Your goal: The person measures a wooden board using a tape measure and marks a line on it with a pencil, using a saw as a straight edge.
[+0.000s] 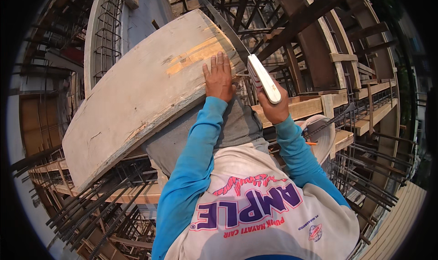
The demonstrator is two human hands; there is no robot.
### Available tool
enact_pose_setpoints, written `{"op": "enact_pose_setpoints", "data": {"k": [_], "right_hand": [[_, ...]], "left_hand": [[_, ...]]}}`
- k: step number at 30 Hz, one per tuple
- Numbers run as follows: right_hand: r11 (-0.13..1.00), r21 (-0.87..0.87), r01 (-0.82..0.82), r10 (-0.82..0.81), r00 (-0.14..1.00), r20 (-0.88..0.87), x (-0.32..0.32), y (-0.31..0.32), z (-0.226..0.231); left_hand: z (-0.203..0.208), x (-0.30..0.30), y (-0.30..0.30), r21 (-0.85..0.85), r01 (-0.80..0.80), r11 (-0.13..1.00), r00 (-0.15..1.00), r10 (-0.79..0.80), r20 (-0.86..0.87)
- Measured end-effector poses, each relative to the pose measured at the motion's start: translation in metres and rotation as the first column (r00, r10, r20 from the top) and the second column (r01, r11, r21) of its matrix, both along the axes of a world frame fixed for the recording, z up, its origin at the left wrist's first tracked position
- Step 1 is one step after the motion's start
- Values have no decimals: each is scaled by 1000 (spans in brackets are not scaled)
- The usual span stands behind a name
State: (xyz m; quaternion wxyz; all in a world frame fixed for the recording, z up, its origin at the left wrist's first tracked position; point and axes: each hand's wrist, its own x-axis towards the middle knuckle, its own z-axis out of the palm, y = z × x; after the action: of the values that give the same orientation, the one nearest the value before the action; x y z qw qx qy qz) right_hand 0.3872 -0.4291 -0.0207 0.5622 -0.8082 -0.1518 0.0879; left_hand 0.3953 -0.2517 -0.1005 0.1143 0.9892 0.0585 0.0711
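A wide, pale plywood board (132, 91) lies slanted across my raised leg in grey trousers, its far end splintered to bare yellow wood. My left hand (219, 77) rests flat on it near that far right end, fingers stretched out. In my right hand (274, 106) is a handsaw (263, 77), gripped by its white handle. The saw's long blade points up and away to the left, along the board's far right end. How deep its teeth sit in the wood, if at all, I cannot tell.
Bundles of steel rebar (105, 205) stick out below the board at left, and more rebar (369, 169) at right. Timber beams (305, 108) run beside my right arm. A pale rounded container (321, 134) stands near my right forearm. Deep gaps show between the formwork timbers.
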Motion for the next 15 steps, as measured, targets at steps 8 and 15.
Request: {"op": "enact_pose_setpoints", "data": {"k": [8,15], "right_hand": [[983,-173,-67,53,995,-84,-124,-132,7],[994,-106,-12,-6,985,-171,-80,-83,4]], "left_hand": [[4,-12,4,6,17,1000,998,-16,-64],[2,-11,4,-40,-2,999,998,-1,-67]]}}
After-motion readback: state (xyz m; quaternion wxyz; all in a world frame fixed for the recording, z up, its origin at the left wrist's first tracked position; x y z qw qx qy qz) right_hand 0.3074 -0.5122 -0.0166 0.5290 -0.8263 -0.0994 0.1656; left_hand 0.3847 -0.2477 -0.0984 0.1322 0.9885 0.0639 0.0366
